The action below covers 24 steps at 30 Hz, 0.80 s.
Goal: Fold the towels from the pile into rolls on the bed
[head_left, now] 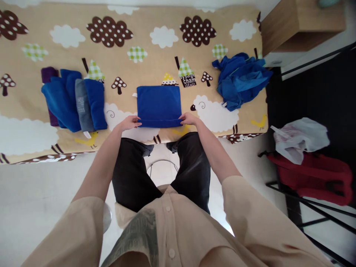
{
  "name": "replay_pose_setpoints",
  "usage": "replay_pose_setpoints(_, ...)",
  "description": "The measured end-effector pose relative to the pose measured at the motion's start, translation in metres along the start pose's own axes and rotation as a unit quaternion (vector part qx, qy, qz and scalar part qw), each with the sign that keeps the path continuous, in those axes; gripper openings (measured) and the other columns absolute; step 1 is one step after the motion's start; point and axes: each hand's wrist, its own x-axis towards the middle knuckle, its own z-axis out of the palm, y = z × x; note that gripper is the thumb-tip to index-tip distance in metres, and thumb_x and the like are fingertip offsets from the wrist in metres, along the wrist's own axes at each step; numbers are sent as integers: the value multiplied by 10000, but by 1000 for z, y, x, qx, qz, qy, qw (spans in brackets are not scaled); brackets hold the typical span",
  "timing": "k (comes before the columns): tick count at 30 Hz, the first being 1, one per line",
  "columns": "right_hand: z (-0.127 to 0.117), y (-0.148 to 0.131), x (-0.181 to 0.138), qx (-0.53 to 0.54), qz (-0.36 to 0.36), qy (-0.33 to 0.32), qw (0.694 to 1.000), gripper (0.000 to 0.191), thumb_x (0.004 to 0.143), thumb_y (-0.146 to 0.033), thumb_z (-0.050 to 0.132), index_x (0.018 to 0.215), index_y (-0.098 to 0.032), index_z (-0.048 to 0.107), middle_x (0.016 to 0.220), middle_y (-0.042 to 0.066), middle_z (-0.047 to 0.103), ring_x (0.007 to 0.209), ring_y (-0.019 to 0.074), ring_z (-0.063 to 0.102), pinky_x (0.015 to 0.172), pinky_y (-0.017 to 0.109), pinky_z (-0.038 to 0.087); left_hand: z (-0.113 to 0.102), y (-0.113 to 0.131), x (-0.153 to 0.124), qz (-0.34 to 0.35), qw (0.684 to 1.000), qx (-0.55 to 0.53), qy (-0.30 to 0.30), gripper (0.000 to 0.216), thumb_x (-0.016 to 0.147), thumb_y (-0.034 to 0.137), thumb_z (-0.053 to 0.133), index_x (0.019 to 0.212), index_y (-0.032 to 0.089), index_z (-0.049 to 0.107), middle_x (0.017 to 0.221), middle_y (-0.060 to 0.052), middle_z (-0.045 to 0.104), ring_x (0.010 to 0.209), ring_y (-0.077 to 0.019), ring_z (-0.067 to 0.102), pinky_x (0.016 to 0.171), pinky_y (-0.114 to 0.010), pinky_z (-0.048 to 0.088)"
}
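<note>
A blue towel [159, 104] lies flat as a rectangle on the patterned cover in front of me. Its near edge is turned up in a narrow strip along the side closest to my body. My left hand [130, 122] pinches the left end of that strip between thumb and fingers. At the right end, my right hand [189, 119] grips the same strip. A small white tag [135, 95] sticks out from the towel's left side.
To the left lie several rolled cloths [75, 100], blue, grey and purple. A crumpled blue cloth heap [241, 79] sits at right. Beyond the bed's right edge are a wooden cabinet [306, 22], a white plastic bag [303, 137] and a red bag [319, 174].
</note>
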Motion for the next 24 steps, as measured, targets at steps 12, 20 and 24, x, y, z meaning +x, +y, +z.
replay_pose_setpoints(12, 1, 8, 0, 106, 58, 5, 993, 270, 820, -244, 823, 1063, -139, 765, 856, 79, 737, 819, 181, 702, 819, 308, 628, -1, -5, 7, -47, 999, 26, 7, 298, 732, 328, 810, 941, 161, 678, 773, -46, 645, 796, -191, 675, 815, -355, 610)
replay_pose_setpoints(20, -2, 9, 12, 5, 79, 12, 997, 305, 777, -205, 856, 1064, -136, 781, 846, 88, 748, 763, 202, 711, 740, 293, 617, -2, -4, 10, -67, 997, 26, 26, 300, 758, 341, 785, 965, 134, 720, 921, -103, 711, 874, -241, 712, 815, -346, 608)
replay_pose_setpoints(24, -3, 8, 10, -11, 94, 6, 995, 328, 798, -156, 824, 1122, -136, 778, 950, 108, 765, 852, 219, 724, 780, 296, 616, -2, -2, 10, -87, 995, 45, 17, 349, 738, 359, 802, 994, 137, 719, 953, -113, 730, 888, -247, 725, 797, -319, 596)
